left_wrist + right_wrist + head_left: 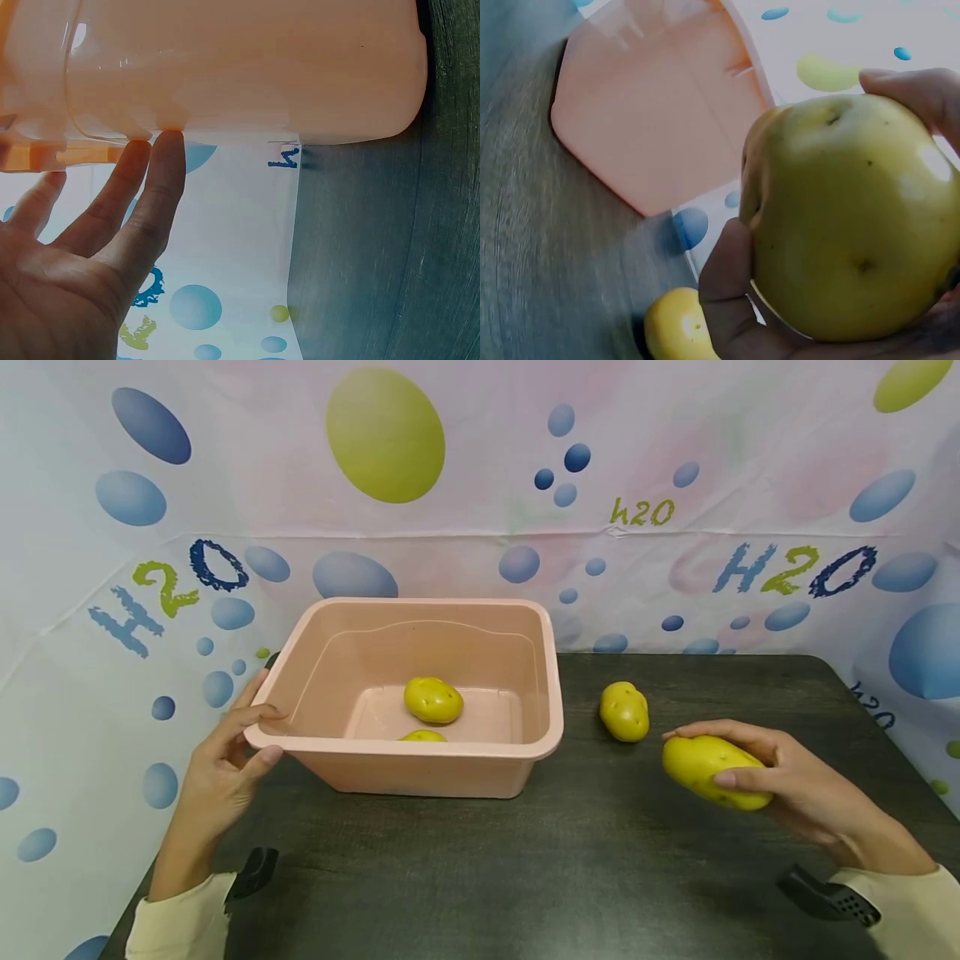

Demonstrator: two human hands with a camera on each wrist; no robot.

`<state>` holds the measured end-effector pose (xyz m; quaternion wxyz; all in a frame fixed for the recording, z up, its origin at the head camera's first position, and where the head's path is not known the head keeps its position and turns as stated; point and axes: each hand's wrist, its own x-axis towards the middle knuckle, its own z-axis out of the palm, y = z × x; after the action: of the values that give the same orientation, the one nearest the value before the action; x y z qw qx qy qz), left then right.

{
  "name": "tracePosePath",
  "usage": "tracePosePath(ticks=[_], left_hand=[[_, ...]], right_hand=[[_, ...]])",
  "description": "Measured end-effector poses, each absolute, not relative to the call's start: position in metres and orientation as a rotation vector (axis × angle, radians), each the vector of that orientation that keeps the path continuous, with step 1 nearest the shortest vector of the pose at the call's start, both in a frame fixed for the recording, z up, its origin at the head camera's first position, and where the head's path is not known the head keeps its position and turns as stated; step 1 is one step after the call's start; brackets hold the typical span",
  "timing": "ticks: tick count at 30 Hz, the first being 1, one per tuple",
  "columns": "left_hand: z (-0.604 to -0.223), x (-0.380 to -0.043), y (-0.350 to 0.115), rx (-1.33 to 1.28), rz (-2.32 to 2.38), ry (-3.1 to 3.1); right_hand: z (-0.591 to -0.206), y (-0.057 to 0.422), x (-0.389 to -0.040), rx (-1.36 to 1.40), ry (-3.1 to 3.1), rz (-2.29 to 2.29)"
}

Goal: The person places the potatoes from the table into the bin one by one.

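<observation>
My right hand (806, 785) holds a yellow potato (708, 770) above the table, thumb on the near side and fingers around the far side. Up close in the right wrist view, that potato (855, 217) shows small dark eyes. My left hand (217, 772) grips the front left corner of a pink plastic basin (435, 770); in the left wrist view its fingers (161, 195) touch the outer wall. Inside the basin lies one potato (433, 700), with part of a second (423, 736) showing behind the front rim. Another potato (624, 712) rests on the table right of the basin.
The dark wood-grain table (480, 868) carries the basin. Behind and at the left hangs a white sheet (465, 560) with blue and green dots and H2O lettering. Black straps (828, 897) with cameras sit at both wrists.
</observation>
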<state>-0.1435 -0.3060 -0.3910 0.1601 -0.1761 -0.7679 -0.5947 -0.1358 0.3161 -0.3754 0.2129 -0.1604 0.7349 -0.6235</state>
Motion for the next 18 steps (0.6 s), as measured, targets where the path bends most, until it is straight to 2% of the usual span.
tracePosePath(ticks=[18], left_hand=[[-0.385,-0.14,-0.302,-0.388,-1.655,-2.25]], right_hand=[[-0.341,0.295,-0.157,-0.445,1.918,-1.703]])
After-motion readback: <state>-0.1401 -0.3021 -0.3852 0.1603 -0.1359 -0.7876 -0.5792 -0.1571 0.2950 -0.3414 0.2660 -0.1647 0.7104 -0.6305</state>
